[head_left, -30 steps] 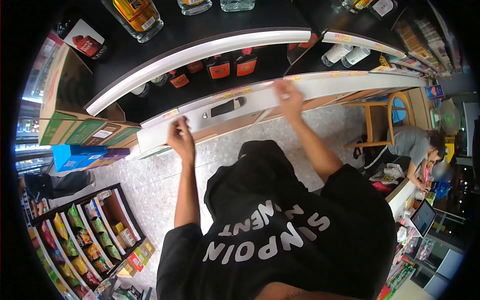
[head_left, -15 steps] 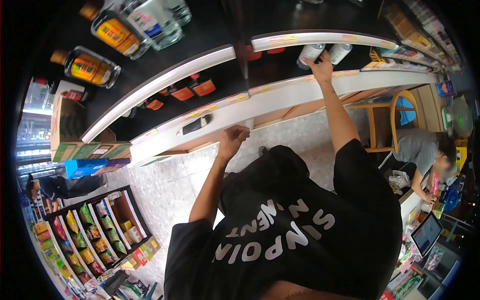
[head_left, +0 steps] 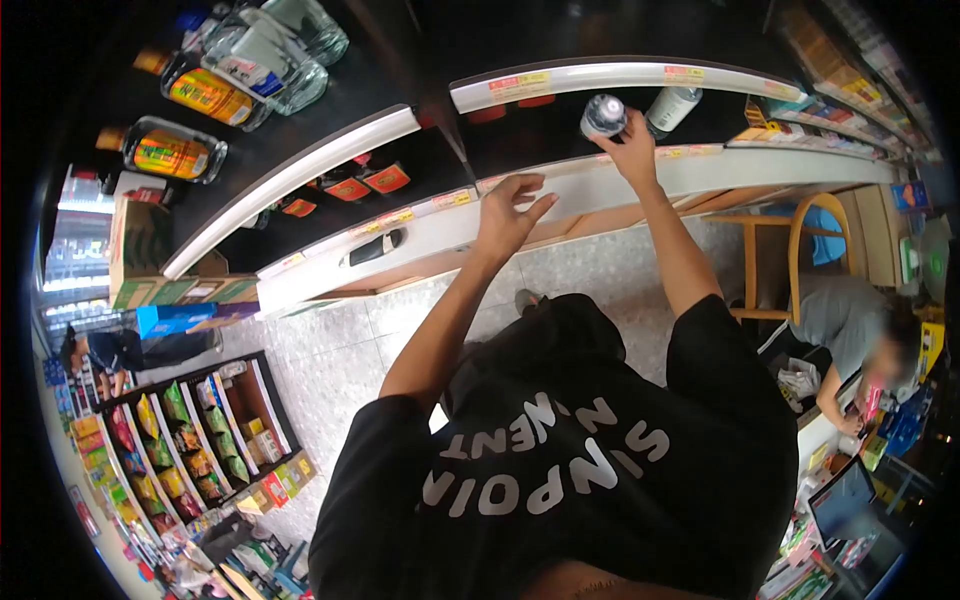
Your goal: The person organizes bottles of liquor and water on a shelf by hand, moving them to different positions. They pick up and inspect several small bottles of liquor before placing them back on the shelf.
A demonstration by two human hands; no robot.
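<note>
My right hand (head_left: 630, 150) grips a white bottle with a dark cap (head_left: 603, 115) at the front of a dark shelf. A second white bottle (head_left: 672, 107) lies just to its right. My left hand (head_left: 508, 215) is open, fingers spread, in front of the white shelf edge (head_left: 560, 190) below. Small red-labelled bottles (head_left: 375, 180) stand on the shelf to the left.
Large liquor bottles (head_left: 185, 120) fill the upper shelves. Cardboard boxes (head_left: 160, 280) and a blue box (head_left: 170, 320) sit at the left. A snack rack (head_left: 190, 450) stands on the tiled floor. A wooden chair (head_left: 790, 250) and a seated person in grey (head_left: 850, 320) are at the right.
My right hand has closed on the white bottle and pulled it forward. My left hand rose from a fist at the shelf edge and opened its fingers. The view shifted slightly.
</note>
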